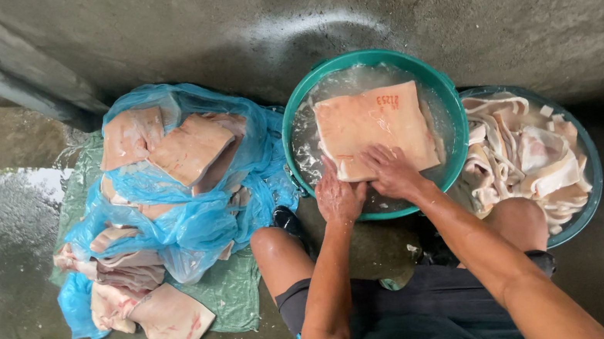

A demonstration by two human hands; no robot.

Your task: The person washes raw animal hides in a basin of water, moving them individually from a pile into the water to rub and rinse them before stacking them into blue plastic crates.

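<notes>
Across basin [295,116], slab [374,129] lies (hands [366,184] gripping).

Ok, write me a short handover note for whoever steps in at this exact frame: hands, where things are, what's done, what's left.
Left hand and right hand: both pressed on the near edge of a pork skin slab lying in the water-filled green basin; grip unclear.
Done: a second basin on the right holds pale cut strips.
Left: a pile of slabs on blue plastic sheeting to the left, more slabs on the green tarp.
</notes>
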